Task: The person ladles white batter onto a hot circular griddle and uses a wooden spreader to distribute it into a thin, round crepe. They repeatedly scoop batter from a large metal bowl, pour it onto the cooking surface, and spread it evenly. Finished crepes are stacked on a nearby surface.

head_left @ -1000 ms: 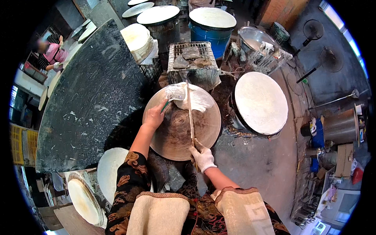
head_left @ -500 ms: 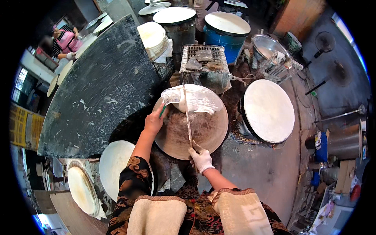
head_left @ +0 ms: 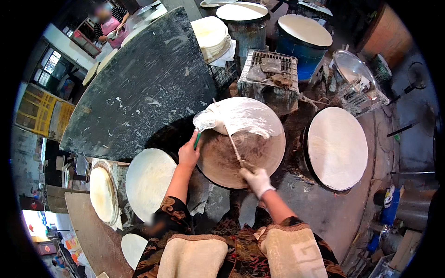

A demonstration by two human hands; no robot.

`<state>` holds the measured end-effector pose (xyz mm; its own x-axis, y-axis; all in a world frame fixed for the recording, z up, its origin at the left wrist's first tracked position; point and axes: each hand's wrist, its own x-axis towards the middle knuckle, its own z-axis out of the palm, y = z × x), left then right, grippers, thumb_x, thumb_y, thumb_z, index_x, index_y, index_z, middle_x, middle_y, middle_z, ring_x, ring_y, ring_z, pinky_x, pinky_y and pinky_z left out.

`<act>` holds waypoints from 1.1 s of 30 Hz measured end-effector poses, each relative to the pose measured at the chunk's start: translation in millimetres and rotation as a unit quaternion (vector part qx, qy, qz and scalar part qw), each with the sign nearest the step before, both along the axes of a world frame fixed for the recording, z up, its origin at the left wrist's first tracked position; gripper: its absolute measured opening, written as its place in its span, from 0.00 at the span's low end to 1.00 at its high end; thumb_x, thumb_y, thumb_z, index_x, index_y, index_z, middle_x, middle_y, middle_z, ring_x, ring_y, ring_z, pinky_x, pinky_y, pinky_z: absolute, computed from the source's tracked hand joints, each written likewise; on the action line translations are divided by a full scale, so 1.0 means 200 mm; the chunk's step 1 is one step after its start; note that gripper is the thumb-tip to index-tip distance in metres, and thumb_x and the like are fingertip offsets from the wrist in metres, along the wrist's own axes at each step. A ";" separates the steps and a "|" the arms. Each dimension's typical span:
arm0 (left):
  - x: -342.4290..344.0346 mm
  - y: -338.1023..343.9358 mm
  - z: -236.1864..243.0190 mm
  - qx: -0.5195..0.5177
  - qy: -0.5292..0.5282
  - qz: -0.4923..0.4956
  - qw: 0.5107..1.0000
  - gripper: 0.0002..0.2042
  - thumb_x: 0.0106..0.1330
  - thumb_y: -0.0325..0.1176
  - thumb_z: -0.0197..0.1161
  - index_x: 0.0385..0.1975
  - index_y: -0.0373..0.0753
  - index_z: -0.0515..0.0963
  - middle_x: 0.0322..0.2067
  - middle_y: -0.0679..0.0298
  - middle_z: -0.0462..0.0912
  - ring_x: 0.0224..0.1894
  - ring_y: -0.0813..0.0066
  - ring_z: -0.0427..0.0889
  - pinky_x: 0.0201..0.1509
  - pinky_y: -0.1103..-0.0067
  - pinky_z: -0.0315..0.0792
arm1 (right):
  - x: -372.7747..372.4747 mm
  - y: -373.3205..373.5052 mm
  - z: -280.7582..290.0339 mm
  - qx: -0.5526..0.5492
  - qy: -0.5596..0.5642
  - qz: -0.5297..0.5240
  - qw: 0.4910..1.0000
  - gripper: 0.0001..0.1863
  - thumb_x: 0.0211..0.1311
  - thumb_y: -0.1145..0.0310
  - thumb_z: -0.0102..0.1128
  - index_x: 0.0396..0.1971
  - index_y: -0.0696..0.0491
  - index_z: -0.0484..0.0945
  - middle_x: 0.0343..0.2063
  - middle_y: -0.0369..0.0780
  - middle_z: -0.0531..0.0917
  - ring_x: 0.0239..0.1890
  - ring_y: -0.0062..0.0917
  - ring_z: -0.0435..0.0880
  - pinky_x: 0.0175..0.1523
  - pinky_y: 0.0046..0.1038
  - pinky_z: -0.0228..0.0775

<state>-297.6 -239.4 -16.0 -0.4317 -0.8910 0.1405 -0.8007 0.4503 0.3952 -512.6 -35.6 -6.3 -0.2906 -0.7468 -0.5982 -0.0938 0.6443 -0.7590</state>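
My bare left hand (head_left: 187, 155) is closed round a green-handled tool (head_left: 198, 140); its whitish, batter-coated head rests at the left rim of a round griddle (head_left: 215, 160). In my white-gloved right hand (head_left: 256, 180) is a thin wooden spreading stick (head_left: 235, 149), held near the griddle's front edge. The stick slants away to the far left, its far part over the batter. White batter (head_left: 252, 119) covers much of the griddle's far half in streaks, with a thicker mass by the tool's head. The near half shows bare brown metal.
Right of the griddle stands another round plate covered in a pale sheet (head_left: 337, 148); a similar one (head_left: 150, 180) is at the left. A large dark board (head_left: 139, 92) rises at the far left. Behind stand a stone-topped crate (head_left: 269, 69) and a blue drum (head_left: 303, 46). A person (head_left: 111, 25) works beyond.
The view has swung, shifting the scene rightward. My right hand has moved right, so the stick slants more, and the batter reaches further along the right side. Both hands keep their holds.
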 end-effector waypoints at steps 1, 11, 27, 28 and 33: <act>0.04 0.03 0.00 0.000 0.014 0.019 1.000 0.31 0.53 0.25 0.61 0.60 0.52 0.66 0.27 0.47 0.80 0.27 0.50 0.80 0.31 0.65 0.73 | -0.07 0.00 0.03 0.022 -0.033 0.023 0.999 0.26 0.55 0.51 0.59 0.49 0.53 0.77 0.35 0.47 0.84 0.38 0.27 0.82 0.43 0.27 0.72; 0.01 0.34 -0.01 0.001 0.073 0.075 0.995 0.30 0.53 0.26 0.61 0.60 0.50 0.66 0.30 0.45 0.79 0.30 0.48 0.79 0.33 0.63 0.72 | -0.26 -0.06 -0.09 -0.027 0.049 0.150 0.987 0.32 0.54 0.49 0.58 0.51 0.59 0.73 0.39 0.52 0.81 0.43 0.35 0.81 0.50 0.27 0.68; 0.10 0.74 -0.05 0.003 0.088 0.196 0.977 0.29 0.55 0.25 0.60 0.61 0.43 0.65 0.34 0.45 0.80 0.31 0.50 0.81 0.32 0.70 0.74 | -0.51 -0.24 0.13 -0.044 0.038 0.350 0.935 0.29 0.53 0.53 0.60 0.53 0.51 0.74 0.44 0.48 0.81 0.46 0.33 0.80 0.53 0.26 0.66; 0.13 0.77 -0.06 0.008 0.086 0.205 0.975 0.29 0.55 0.25 0.60 0.61 0.42 0.65 0.33 0.45 0.80 0.30 0.51 0.81 0.32 0.70 0.74 | -0.59 -0.26 0.08 -0.075 0.013 0.356 0.931 0.28 0.53 0.54 0.61 0.52 0.52 0.74 0.43 0.47 0.81 0.45 0.31 0.80 0.53 0.26 0.66; 0.19 0.91 -0.11 -0.035 0.112 0.188 0.975 0.28 0.56 0.24 0.59 0.60 0.41 0.65 0.29 0.48 0.80 0.24 0.54 0.79 0.28 0.72 0.72 | -0.88 -0.57 0.10 -0.069 -0.012 0.256 0.964 0.24 0.52 0.59 0.62 0.48 0.57 0.78 0.39 0.37 0.83 0.39 0.18 0.79 0.47 0.22 0.70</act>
<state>-259.1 -58.0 -37.9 -0.0277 -0.9654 0.2592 -0.8110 0.1733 0.5588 -688.9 -150.2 13.1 0.1495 -0.8617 -0.4849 -0.3539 0.4113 -0.8400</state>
